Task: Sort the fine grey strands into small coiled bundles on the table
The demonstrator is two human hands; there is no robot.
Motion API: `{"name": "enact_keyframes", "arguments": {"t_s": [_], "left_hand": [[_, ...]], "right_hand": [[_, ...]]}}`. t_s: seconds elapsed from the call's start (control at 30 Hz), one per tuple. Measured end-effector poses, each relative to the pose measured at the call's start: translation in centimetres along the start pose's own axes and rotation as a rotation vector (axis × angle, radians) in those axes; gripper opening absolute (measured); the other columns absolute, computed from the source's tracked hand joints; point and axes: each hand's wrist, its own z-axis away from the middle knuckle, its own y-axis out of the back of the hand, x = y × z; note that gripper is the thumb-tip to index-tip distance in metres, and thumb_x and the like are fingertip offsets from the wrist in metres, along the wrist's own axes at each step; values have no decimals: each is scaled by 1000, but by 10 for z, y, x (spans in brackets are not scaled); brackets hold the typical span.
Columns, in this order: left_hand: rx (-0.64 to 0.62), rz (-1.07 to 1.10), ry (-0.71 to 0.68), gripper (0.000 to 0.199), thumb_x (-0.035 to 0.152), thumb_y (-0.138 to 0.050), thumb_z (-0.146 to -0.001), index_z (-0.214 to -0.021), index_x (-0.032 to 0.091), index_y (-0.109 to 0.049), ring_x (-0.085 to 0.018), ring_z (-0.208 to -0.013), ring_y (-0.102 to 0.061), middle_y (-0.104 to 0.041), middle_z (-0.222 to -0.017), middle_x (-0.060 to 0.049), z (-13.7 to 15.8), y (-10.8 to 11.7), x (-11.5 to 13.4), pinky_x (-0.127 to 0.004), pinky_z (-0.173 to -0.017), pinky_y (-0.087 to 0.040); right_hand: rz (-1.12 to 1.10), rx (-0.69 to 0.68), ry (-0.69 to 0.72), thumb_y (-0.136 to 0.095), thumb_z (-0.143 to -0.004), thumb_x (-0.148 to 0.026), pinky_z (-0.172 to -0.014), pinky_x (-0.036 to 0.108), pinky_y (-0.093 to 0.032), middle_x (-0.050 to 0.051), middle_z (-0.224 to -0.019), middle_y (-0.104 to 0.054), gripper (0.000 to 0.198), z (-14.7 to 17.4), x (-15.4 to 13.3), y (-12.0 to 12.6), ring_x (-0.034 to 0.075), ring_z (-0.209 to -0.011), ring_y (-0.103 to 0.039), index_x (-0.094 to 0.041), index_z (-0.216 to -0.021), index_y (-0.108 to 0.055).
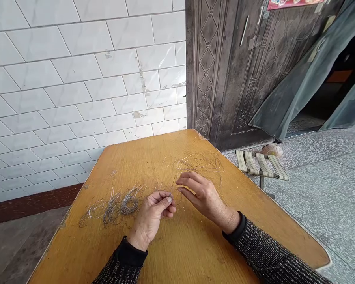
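Over the middle of the wooden table (177, 252), my left hand (155, 211) pinches a thin wire (173, 182) between thumb and forefinger. The wire rises from the pinch and passes close by the fingertips of my right hand (199, 193). That hand has its thumb and fingers apart, with nothing plainly gripped. Beyond it lies a loose spread of long thin wires (207, 161). Left of my left hand are a coiled wire bundle (129, 203) and another tangled wire bundle (111, 209), with stray ends sticking up. Some wire near my fingers is too fine to follow.
A white tiled wall (85, 86) stands behind the table, with a dark carved door (219, 71) on the right. Beside the table's right edge is a folding stool (262, 165) with woven straps, near a round object (272, 150). A grey-green curtain (301, 83) hangs at the doorway.
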Motion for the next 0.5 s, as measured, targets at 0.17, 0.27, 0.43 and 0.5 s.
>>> {"name": "enact_keyframes", "arguments": {"t_s": [0.17, 0.27, 0.43, 0.5], "left_hand": [[12, -160, -80, 17, 27, -72, -64, -68, 12, -64, -12, -50, -58, -63, -59, -3, 2, -2, 1, -22, -47, -42], [21, -134, -78, 18, 27, -72, -63, -69, 13, -64, -11, -50, -57, -63, -58, -3, 2, -2, 0, -22, -47, -42], [28, -9, -36, 18, 24, -74, -60, -68, 13, -63, -10, -49, -56, -62, -59, -1, 1, -1, 0, -21, -47, -42], [27, 38, -24, 18, 23, -75, -59, -68, 13, -63, -9, -49, -56, -62, -60, -1, 1, -1, 0, -20, -48, -42]], "right_hand": [[359, -43, 268, -53, -85, -27, -88, 40, -44, 10, -116, -58, 23, -3, 3, 5, 25, -114, -45, -19, -106, -59], [451, -26, 290, -54, -84, -30, -92, 45, -40, 9, -112, -61, 23, -3, 7, 4, 26, -115, -45, -19, -104, -60], [454, 15, 256, -51, -87, -28, -92, 42, -39, 7, -101, -66, 20, -3, 7, 1, 22, -102, -55, -18, -101, -61], [439, 26, 224, -50, -87, -27, -88, 39, -41, 7, -96, -67, 18, -2, 4, 0, 20, -95, -57, -18, -97, -62]]}}
